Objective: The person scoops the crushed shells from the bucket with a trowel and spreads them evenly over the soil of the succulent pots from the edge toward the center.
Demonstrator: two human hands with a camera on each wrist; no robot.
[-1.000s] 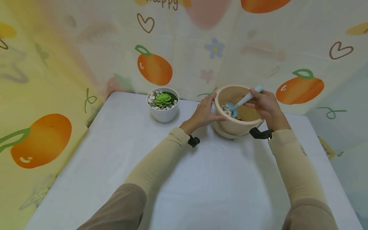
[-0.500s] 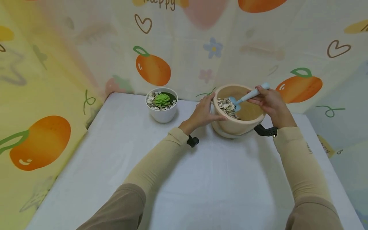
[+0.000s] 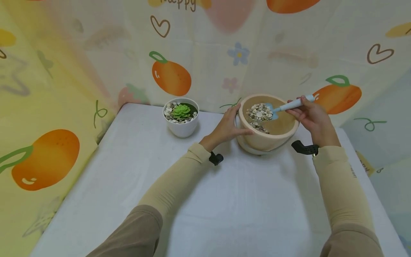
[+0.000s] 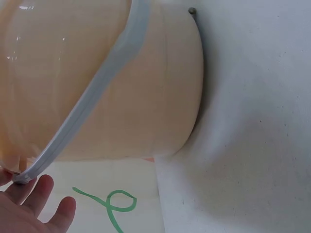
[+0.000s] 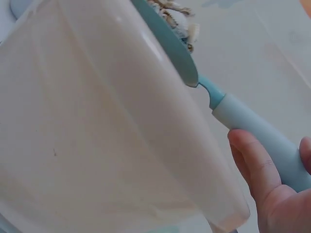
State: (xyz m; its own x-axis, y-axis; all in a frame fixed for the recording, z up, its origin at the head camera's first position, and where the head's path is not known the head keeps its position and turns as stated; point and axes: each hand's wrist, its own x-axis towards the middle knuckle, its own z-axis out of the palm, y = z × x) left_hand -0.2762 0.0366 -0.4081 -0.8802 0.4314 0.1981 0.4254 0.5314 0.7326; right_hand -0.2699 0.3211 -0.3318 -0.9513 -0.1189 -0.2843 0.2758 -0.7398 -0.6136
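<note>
Right of centre, the right hand (image 3: 316, 119) grips the trowel (image 3: 293, 104), which slants down leftward to pebbles (image 3: 260, 112) heaped at the bucket's (image 3: 264, 142) mouth. The left hand (image 3: 224, 127), loosely spread, touches its left side.

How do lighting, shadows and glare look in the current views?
Head: muted light, sleeves casting soft shadows on the white tabletop; left wrist: small glints on the beige bucket, shadow beside its base; right wrist: a pale highlight along the bucket's rim.
</note>
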